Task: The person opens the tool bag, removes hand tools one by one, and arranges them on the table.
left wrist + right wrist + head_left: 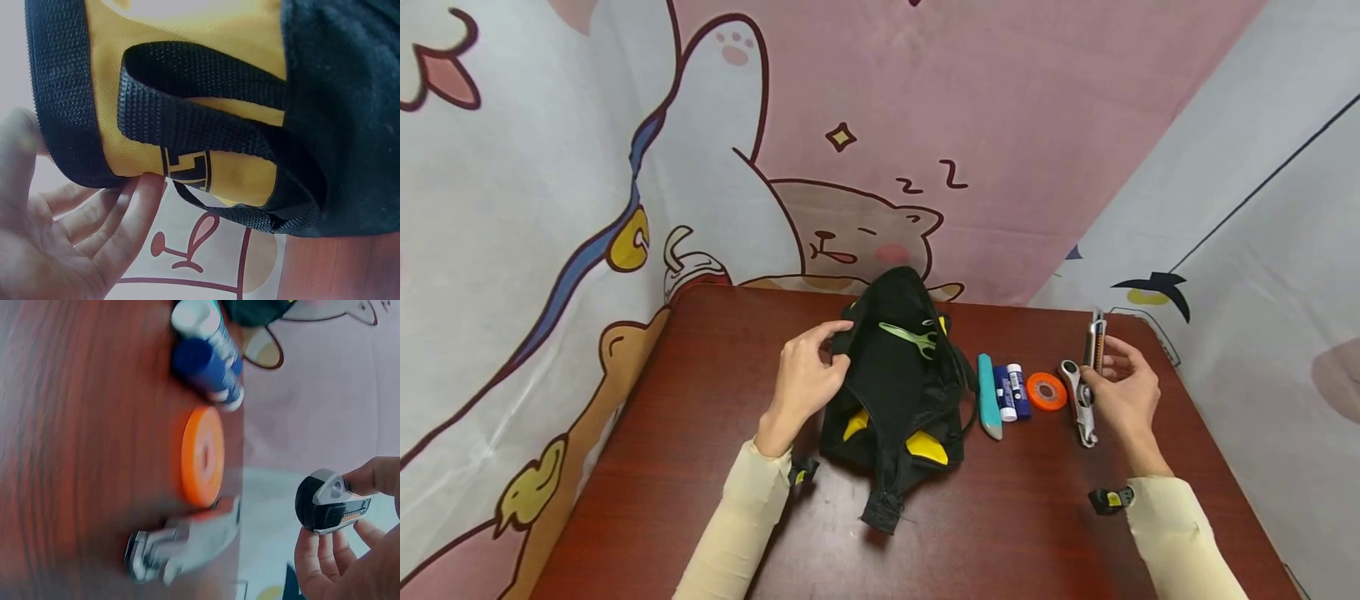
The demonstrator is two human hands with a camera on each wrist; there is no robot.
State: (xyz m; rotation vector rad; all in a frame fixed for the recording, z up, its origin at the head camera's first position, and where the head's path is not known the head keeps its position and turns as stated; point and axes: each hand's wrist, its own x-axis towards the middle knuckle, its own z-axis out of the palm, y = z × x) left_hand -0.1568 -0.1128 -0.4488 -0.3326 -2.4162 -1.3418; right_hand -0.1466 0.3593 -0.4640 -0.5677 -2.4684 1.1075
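Note:
On the table stands a black and yellow bag, its mouth gaping toward me. Green-handled scissors lie inside it. My left hand pinches the left edge of the opening between thumb and fingers. In the left wrist view, that hand's fingers lie against the bag's yellow side, beside a black webbing loop. My right hand grips a silver and black utility knife, raised above the table at the right. In the right wrist view, thumb and fingers clasp the knife from both sides.
Right of the bag, in a row, lie a teal long-handled tool, two blue-and-white glue sticks, an orange round roll and a silver folding multi-tool. Cartoon-printed cloth rises behind the brown table.

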